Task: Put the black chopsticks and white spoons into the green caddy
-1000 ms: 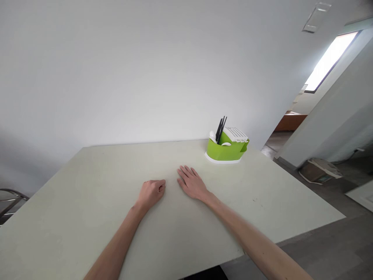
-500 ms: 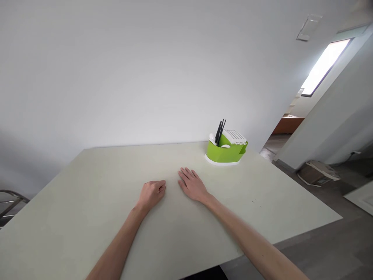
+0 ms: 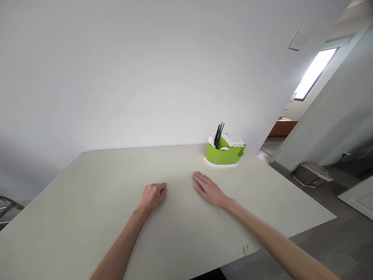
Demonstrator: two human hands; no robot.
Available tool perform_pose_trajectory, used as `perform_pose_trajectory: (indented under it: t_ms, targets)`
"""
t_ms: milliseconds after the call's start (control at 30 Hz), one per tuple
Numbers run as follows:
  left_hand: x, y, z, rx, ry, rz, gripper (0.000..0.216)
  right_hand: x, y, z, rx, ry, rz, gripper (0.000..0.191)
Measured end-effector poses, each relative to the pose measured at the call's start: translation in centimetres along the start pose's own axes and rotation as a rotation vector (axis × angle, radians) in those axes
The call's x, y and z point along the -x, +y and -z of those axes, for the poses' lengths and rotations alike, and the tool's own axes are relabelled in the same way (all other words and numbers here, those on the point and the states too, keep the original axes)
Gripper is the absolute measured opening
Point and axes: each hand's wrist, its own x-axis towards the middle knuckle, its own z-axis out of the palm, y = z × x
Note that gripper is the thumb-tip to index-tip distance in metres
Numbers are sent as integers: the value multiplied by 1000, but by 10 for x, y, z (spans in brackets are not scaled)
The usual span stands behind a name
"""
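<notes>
**Both hands empty on table, green caddy just ahead of right hand**

Table [image 3: 87,217]: big pale top, carries everything; both forearms lie across it. Its right edge runs close beside the right forearm, floor below.

Green caddy [image 3: 224,154]: ahead of the right hand and a bit to its right, near but apart, close to the table's far right corner. Sits on a white base. White slatted insert [image 3: 233,139] on top, black sticks [image 3: 218,134] poke up at its left side, likely chopsticks, too small to be sure.

Right hand [image 3: 208,188]: flat, fingers stretched out and together, palm down at table level, holds nothing. Fingertips point toward the caddy.

Left hand [image 3: 153,195]: loose fist, fingers curled under, resting on table, to the left of the right hand with a gap between. Nothing seen inside; curled fingers hide the palm.

Risk, as judged: caddy stands near the corner, so a flat-handed push or bump from the right hand could slide it off the edge. Tall sticks make it top-heavy; clipping them could tip it or spill them.
</notes>
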Motion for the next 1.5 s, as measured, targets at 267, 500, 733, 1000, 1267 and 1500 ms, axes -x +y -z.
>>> perform_pose_trajectory:
  t_ms: [267,500,733,1000,1267,1500]
  targets:
    - [-1,-2,-1,16,-58,-7,24,53,120,75,325,272,-185,44]
    - [-2,0,-1,13,-80,14,25,67,181,116,526,415,-387,49]
    - [-2,3,0,9,-89,32,26,61,205,112,533,228,-412,80]
    - [-1,4,0,12,-119,42,26,52,221,89,488,36,-432,92]
    - [-2,8,3,22,-141,30,26,52,226,89,482,23,-417,103]
    - [-4,6,-1,20,-140,22,26,48,222,89,435,-6,-412,107]
